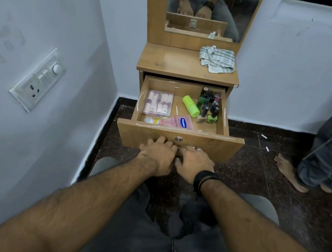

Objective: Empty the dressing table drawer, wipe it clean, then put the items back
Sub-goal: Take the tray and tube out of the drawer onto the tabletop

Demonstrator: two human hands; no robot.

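1. Wood-grain laminate is covering the dressing table, and its drawer is standing pulled out, with the items lying inside.
2. The left hand and the right hand are both resting at the lower edge of the drawer front, side by side and touching; the fingers are curling under that edge, but whether they are gripping a handle there cannot be told.
3. Inside the drawer, a clear pack of small pale tubes is lying at the left, a pink Vaseline sachet is lying near the front, a lime-green cylinder is lying on its side in the middle, and nail polish bottles are standing clustered at the right.
4. A striped cloth is lying crumpled on the tabletop below the mirror.
5. A second person's bare foot is standing on the dark floor at the right.
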